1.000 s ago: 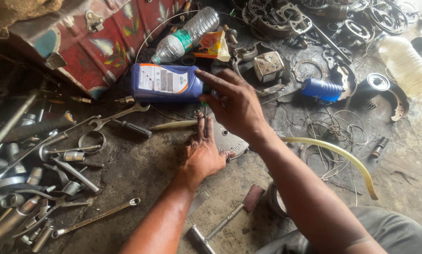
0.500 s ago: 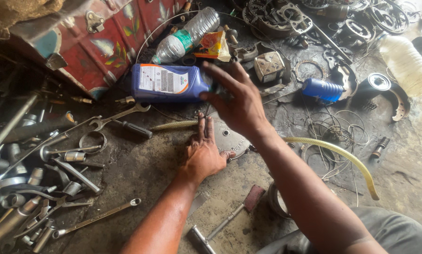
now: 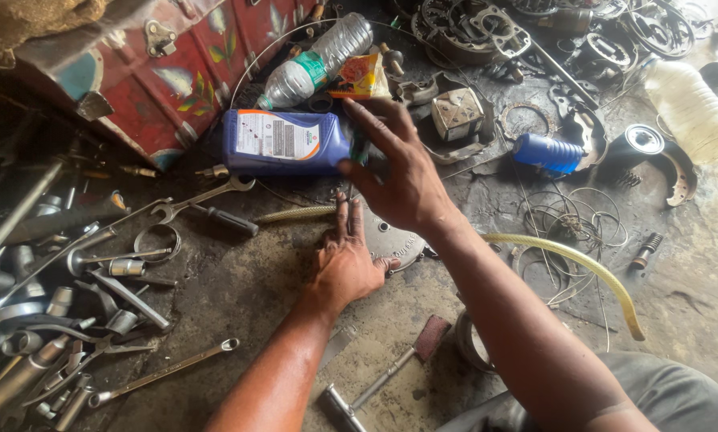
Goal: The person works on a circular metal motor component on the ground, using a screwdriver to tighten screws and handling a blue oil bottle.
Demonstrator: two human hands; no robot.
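Observation:
A blue oil bottle point(image 3: 283, 142) with a white label lies on its side on the dirty floor. My right hand point(image 3: 399, 172) hovers at the bottle's cap end with fingers spread; the thumb is at or just touching the neck and grips nothing. Lower down, my left hand point(image 3: 344, 260) lies flat, palm down, on a round grey metal plate point(image 3: 393, 242), fingers straight and close together. The plate is mostly hidden under both hands.
A red painted metal trunk point(image 3: 175, 72) stands behind the bottle. Wrenches point(image 3: 195, 198) and sockets lie at left, a hammer point(image 3: 399, 360) near my knee. A clear plastic bottle point(image 3: 319, 60), orange packet point(image 3: 361, 76), blue cylinder point(image 3: 547, 152), yellowish hose point(image 3: 583, 272) and engine parts crowd the back and right.
My right hand has lifted off the blue bottle's cap end and spread its fingers. The left hand stays pressed on the metal plate, and the bottle has not moved.

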